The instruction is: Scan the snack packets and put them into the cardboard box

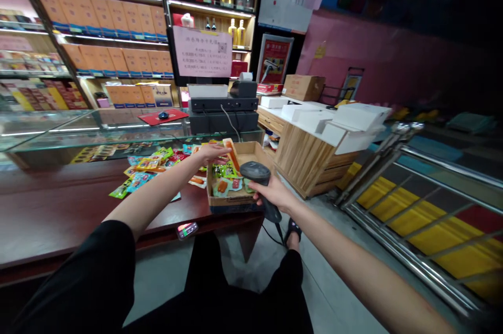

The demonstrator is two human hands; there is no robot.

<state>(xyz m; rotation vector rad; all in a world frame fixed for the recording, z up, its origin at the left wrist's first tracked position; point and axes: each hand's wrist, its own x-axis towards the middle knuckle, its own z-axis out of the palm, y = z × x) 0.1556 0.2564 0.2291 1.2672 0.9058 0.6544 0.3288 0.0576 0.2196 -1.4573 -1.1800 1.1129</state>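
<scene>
My right hand [275, 193] is wrapped round the handle of a black barcode scanner [255, 170], whose head is over the right side of an open cardboard box [231, 202]. My left hand [215, 153] reaches to the box's far left edge, its fingers on a long packaged sausage [232, 156] that stands tilted over the box. Inside the box lie several small snack packets [222, 187], some green, some with a clear window. To the left of the box, a loose pile of colourful snack packets [149, 163] is spread on the dark red table [58, 208].
A phone [187, 230] lies at the table's front edge. Behind the box stand a black cash register [223, 114] and a glass counter [106, 119]. To the right are a wooden cabinet [302, 158] and a metal railing [440, 166]. A cable hangs from the scanner.
</scene>
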